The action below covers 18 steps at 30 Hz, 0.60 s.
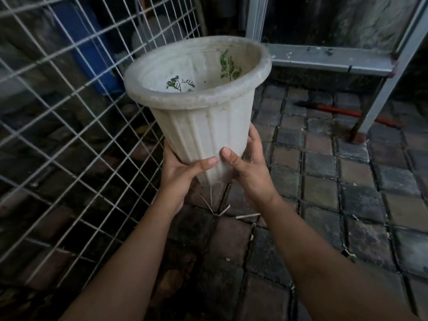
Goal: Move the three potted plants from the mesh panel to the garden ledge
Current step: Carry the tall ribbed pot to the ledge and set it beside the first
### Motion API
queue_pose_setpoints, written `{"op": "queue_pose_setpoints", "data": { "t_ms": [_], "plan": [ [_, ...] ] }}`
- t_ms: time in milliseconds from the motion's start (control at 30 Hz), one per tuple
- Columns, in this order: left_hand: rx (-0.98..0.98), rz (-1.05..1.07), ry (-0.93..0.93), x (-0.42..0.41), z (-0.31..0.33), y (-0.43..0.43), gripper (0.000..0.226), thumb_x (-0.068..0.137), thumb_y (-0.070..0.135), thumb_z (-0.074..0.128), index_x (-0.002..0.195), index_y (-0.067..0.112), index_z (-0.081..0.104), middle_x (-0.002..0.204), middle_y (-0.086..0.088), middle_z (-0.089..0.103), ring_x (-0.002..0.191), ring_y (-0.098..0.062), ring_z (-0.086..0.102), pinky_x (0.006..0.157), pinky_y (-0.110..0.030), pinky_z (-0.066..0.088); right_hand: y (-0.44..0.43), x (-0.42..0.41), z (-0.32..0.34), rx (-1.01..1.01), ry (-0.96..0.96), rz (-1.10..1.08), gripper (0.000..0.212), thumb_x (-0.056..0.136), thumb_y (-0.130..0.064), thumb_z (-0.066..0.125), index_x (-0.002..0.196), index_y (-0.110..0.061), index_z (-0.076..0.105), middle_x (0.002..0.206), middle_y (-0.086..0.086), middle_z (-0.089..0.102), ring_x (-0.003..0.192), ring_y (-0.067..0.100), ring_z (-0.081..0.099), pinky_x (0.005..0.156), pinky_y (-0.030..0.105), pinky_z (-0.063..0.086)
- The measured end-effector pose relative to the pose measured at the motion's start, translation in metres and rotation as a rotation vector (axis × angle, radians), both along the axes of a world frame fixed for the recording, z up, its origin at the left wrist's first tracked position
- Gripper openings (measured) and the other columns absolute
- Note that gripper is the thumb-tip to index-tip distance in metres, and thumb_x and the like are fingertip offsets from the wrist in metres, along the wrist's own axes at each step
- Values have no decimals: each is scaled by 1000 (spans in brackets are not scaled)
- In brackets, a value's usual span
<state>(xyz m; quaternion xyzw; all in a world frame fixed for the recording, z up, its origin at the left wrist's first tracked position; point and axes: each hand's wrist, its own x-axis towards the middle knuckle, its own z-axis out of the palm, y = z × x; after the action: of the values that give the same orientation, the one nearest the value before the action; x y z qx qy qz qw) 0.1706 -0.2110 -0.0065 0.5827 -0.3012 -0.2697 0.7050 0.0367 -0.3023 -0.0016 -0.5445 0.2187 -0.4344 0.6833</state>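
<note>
A tall white ribbed plastic pot (pixel 203 126) is held up in the air at the middle of the view, tilted with its mouth toward me. Two small green seedlings (pixel 228 66) show inside it. My left hand (pixel 180 169) grips the pot's lower left side, thumb across the front. On the lower right side my right hand (pixel 247 165) holds it the same way. The white wire mesh panel (pixel 69 117) leans on the left, just beside the pot. No other pots are visible.
Dark paving stones (pixel 324 181) cover the ground to the right and below. A grey metal frame (pixel 328 59) with a leg stands at the back right, a red-handled tool (pixel 338 111) lying under it. A blue container (pixel 92 49) sits behind the mesh.
</note>
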Motion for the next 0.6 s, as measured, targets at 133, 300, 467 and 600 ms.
{"op": "queue_pose_setpoints", "data": {
  "t_ms": [133, 300, 467, 600],
  "plan": [
    [-39, -12, 6, 9, 16, -2, 113, 52, 27, 95, 151, 24, 41, 146, -10, 65, 133, -31, 64, 110, -61, 52, 3, 7, 22, 5, -62, -12, 82, 79, -12, 81, 147, -33, 41, 154, -7, 50, 143, 18, 50, 118, 52, 43],
    [-108, -20, -64, 15, 43, -7, 126, 42, 51, 102, 151, 28, 43, 145, -6, 65, 132, -27, 65, 103, -50, 59, 9, 10, 42, -6, -79, -55, 90, 80, -22, 84, 155, -27, 35, 157, -5, 48, 142, 14, 52, 117, 51, 46],
    [-201, -5, -137, 1, 69, -11, 111, 59, 26, 97, 153, 32, 39, 146, -3, 63, 128, -18, 68, 93, -32, 62, 13, 16, 64, -28, -69, -128, 103, 70, -48, 87, 157, -35, 34, 159, 4, 43, 143, 21, 51, 116, 53, 45],
    [-233, 76, -292, 11, 122, 4, 114, 66, 35, 95, 160, 39, 31, 155, 2, 55, 137, -20, 61, 102, -47, 60, 14, 24, 103, -68, -71, 16, 108, 70, -74, 79, 157, -56, 17, 162, -5, 41, 144, 24, 50, 110, 63, 47]
  ]
}}
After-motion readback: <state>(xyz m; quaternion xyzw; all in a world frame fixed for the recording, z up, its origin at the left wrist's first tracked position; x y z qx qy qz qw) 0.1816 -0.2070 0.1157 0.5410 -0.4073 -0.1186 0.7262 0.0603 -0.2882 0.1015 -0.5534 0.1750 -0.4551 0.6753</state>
